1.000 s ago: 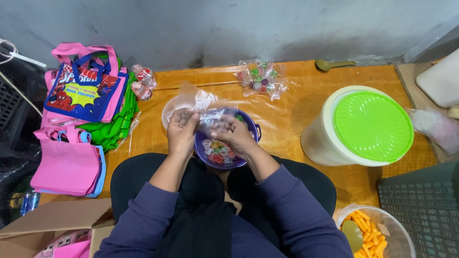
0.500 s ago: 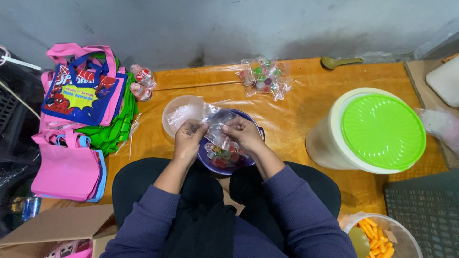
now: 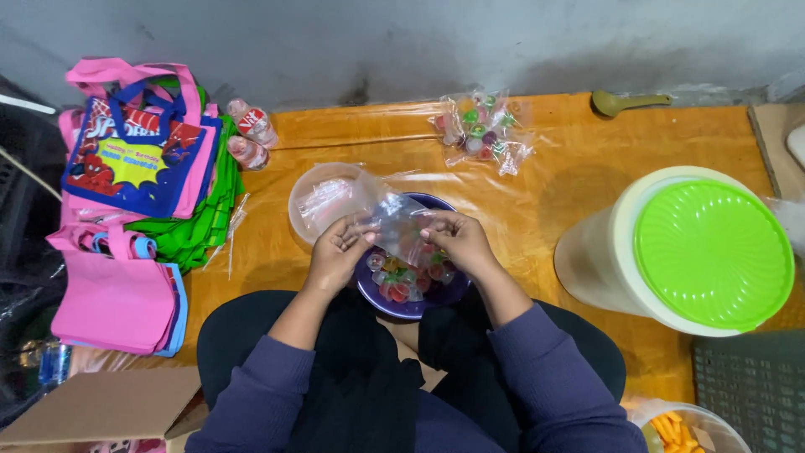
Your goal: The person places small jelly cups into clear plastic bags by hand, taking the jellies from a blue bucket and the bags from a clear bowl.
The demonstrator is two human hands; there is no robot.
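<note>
Both my hands hold a small clear plastic bag point(image 3: 401, 225) over a purple bowl point(image 3: 409, 304) filled with colourful jelly cups. My left hand point(image 3: 337, 252) pinches the bag's left edge, and my right hand point(image 3: 457, 239) grips its right edge, spreading it. The bowl rests at the near edge of the orange table point(image 3: 537, 201), against my lap. Just beyond the bowl sits a clear round container point(image 3: 323, 200) with more clear bags in it.
A pile of pink, green and blue tote bags point(image 3: 134, 193) lies at left, with two small drink bottles point(image 3: 250, 134) beside it. Packed jelly bags point(image 3: 482, 130) and a green scoop point(image 3: 627, 102) lie at the back. A big tub with a green lid point(image 3: 713, 252) stands right.
My hands have come down from the clear container to over the purple bowl with the bag, and now pull it apart. The camera view has shifted slightly.
</note>
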